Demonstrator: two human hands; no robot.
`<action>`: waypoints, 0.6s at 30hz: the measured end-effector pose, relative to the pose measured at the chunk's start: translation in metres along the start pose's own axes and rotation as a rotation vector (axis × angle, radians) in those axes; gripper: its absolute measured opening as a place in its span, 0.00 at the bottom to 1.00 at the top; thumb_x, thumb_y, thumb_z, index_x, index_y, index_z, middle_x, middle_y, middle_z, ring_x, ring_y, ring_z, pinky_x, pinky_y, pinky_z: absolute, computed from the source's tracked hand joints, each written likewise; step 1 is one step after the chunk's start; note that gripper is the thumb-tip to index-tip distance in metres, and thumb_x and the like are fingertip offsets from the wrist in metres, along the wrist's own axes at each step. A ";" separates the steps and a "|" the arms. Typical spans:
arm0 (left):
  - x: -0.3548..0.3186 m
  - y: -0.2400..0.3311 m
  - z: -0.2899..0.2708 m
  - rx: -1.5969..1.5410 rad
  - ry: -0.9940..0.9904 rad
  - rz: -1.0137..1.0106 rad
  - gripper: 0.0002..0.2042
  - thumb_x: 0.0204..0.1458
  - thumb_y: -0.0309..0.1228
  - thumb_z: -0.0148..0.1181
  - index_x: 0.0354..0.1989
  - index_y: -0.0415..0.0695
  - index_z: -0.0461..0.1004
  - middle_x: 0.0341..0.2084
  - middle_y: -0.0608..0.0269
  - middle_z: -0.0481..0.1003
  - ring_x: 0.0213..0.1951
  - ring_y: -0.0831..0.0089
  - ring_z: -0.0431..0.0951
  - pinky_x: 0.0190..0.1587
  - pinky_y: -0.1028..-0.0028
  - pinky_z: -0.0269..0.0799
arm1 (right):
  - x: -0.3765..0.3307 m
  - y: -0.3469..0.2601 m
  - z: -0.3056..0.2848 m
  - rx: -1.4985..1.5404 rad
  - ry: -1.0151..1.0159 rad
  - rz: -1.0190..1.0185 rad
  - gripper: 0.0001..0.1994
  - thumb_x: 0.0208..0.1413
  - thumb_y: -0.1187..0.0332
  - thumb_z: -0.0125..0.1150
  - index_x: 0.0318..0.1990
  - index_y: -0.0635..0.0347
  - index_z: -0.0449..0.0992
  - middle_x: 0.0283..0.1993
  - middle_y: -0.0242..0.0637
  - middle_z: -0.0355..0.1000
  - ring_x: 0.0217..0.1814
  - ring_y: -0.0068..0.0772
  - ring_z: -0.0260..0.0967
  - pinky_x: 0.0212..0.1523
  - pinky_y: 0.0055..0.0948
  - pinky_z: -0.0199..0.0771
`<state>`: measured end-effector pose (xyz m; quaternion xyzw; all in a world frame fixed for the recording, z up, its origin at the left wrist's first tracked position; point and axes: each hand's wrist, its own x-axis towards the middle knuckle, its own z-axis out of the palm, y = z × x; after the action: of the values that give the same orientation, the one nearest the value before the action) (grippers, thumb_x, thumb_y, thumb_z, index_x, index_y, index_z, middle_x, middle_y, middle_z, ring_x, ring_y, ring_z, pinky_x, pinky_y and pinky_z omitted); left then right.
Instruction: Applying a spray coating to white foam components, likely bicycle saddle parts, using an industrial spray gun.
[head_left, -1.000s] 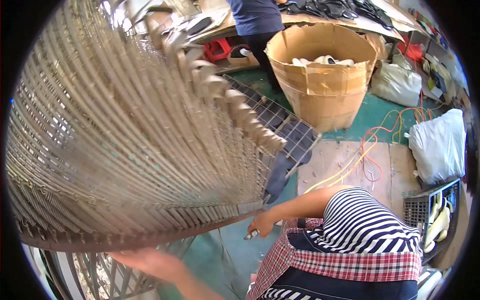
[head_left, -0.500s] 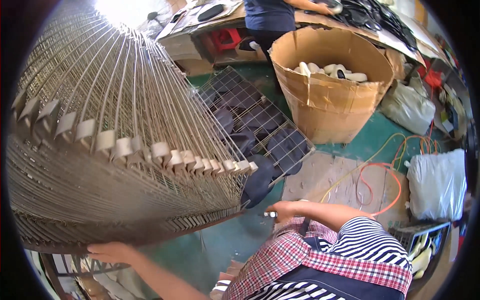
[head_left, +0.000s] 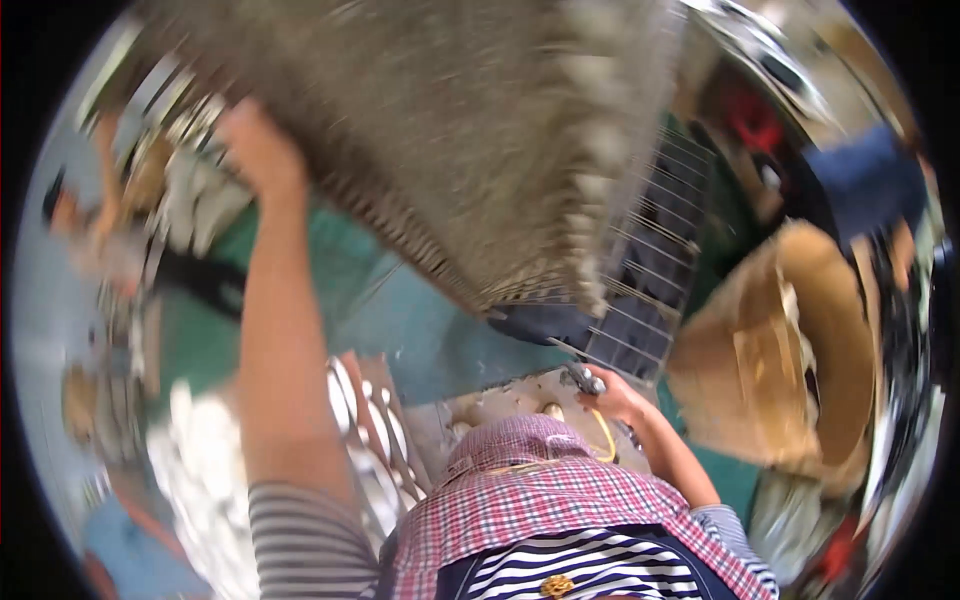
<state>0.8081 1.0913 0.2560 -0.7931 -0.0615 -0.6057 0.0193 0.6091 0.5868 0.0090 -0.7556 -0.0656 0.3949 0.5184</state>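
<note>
A large stack of thin metal wires (head_left: 450, 130) with pale tabs along one side fills the upper middle, smeared by motion. My left hand (head_left: 262, 150) reaches far up to its lower left edge; the fingers are blurred, so their grip cannot be made out. Low on the right, my right hand (head_left: 618, 400) is closed round a small grey metal gun-like tool (head_left: 583, 378). A yellow hose (head_left: 604, 438) hangs beside that hand. Dark flat pieces (head_left: 545, 322) lie under the wire stack's near corner.
A wire grid (head_left: 650, 270) with dark pieces under it lies right of the stack. Beyond stands a big cardboard drum (head_left: 745, 360), with one person (head_left: 865, 185) near it. Another person (head_left: 110, 240) is at far left. White pieces (head_left: 195, 480) are heaped at lower left.
The view has swung left, bringing the white heap and a second person into sight. My left arm now stretches further up and forward. The gun-like tool stays in my right hand.
</note>
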 end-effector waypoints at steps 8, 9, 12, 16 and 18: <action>-0.146 0.027 -0.258 -0.308 -0.334 -0.760 0.18 0.61 0.41 0.49 0.49 0.38 0.73 0.28 0.60 0.76 0.30 0.75 0.72 0.35 0.70 0.69 | -0.010 -0.100 0.037 -0.228 -0.559 -0.187 0.31 0.52 0.65 0.66 0.62 0.66 0.64 0.51 0.45 0.73 0.51 0.32 0.71 0.54 0.29 0.68; -0.173 0.025 -0.308 -0.252 -0.576 -1.003 0.18 0.59 0.42 0.52 0.45 0.37 0.75 0.30 0.55 0.77 0.34 0.75 0.75 0.37 0.70 0.70 | -0.015 -0.120 0.040 -0.217 -0.602 -0.190 0.31 0.52 0.66 0.66 0.63 0.67 0.63 0.50 0.44 0.74 0.50 0.32 0.71 0.53 0.29 0.69; -0.266 0.042 -0.445 -0.176 -0.564 -1.235 0.17 0.57 0.42 0.54 0.45 0.41 0.76 0.33 0.53 0.79 0.37 0.70 0.78 0.40 0.69 0.71 | -0.037 -0.182 0.071 -0.066 -0.865 -0.300 0.32 0.53 0.69 0.64 0.64 0.71 0.59 0.46 0.43 0.74 0.48 0.31 0.70 0.51 0.31 0.69; -0.384 0.066 -0.617 0.046 -0.870 -1.429 0.17 0.53 0.41 0.56 0.44 0.41 0.76 0.36 0.48 0.78 0.37 0.59 0.78 0.43 0.66 0.72 | -0.098 -0.247 0.162 -0.057 -1.102 -0.376 0.38 0.48 0.65 0.67 0.64 0.74 0.57 0.43 0.45 0.73 0.46 0.35 0.70 0.47 0.33 0.71; -0.440 0.089 -0.689 0.156 -0.896 -1.317 0.15 0.51 0.40 0.54 0.36 0.40 0.75 0.32 0.46 0.77 0.39 0.49 0.78 0.43 0.56 0.71 | -0.137 -0.267 0.219 -0.034 -1.195 -0.331 0.41 0.45 0.60 0.70 0.63 0.76 0.58 0.42 0.47 0.73 0.44 0.38 0.72 0.47 0.35 0.71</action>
<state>0.0451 0.8976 0.0194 -0.7581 -0.5611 -0.1103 -0.3134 0.4530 0.7988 0.2713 -0.3920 -0.4671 0.6630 0.4342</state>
